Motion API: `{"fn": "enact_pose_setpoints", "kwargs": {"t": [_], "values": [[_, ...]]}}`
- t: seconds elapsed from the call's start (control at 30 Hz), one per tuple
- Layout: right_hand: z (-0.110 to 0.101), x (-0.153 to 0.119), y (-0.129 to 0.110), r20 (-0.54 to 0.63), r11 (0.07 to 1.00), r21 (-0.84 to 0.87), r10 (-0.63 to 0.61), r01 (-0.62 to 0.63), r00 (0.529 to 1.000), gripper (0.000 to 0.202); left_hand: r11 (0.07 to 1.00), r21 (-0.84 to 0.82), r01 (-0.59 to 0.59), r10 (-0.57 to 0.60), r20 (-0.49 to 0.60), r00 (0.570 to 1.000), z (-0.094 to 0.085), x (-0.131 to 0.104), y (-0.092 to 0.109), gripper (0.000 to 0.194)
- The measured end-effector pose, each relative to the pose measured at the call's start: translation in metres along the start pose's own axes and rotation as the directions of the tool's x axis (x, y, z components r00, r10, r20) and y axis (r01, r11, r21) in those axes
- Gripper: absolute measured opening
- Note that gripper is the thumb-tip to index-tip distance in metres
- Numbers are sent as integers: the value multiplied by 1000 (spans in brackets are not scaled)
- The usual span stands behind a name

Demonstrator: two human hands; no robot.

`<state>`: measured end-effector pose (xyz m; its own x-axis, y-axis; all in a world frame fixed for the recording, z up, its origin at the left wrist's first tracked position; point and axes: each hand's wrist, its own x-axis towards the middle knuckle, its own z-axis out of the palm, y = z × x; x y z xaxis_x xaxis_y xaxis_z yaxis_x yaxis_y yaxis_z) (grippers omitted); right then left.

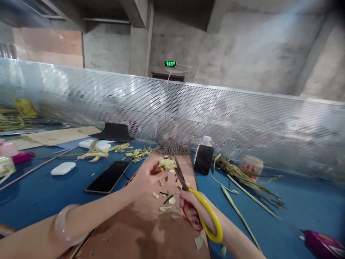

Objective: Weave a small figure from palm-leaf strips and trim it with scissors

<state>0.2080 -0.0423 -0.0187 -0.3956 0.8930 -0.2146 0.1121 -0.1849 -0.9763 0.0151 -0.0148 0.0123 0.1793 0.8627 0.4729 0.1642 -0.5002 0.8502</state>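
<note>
My left hand (149, 177) pinches a small pale-green woven piece (167, 164) above the far part of a brown board (145, 223). In my right hand (192, 207) are scissors (210, 216) with one yellow and one red handle, the fingers wrapped round the handles. Their metal blades point up and away, with the tips just right of the woven piece. Pale scraps (165, 208) and short dark bits (168, 199) lie on the board beneath my hands. A coiled grey-brown cord (172, 148) rests at the board's far end.
On the blue table (304, 194), a phone (108, 177) and white case (63, 168) lie left. At right are an upright dark phone (203, 159), dried leaves (242, 174), a jar (252, 166) and a purple item (323, 244). A perforated metal screen (242, 126) stands behind.
</note>
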Motion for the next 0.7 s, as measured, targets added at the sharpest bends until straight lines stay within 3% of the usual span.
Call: {"fn": "enact_pose_setpoints", "kwargs": {"t": [0.3, 0.7], "values": [[1, -4, -6, 5, 1000, -2, 28, -28, 1000, 36, 998, -39, -40, 41, 22, 999, -1, 2, -4, 17], [2, -5, -7, 14, 999, -37, 5, -4, 1000, 34, 989, 119, -83, 86, -19, 996, -4, 3, -10, 15]]}}
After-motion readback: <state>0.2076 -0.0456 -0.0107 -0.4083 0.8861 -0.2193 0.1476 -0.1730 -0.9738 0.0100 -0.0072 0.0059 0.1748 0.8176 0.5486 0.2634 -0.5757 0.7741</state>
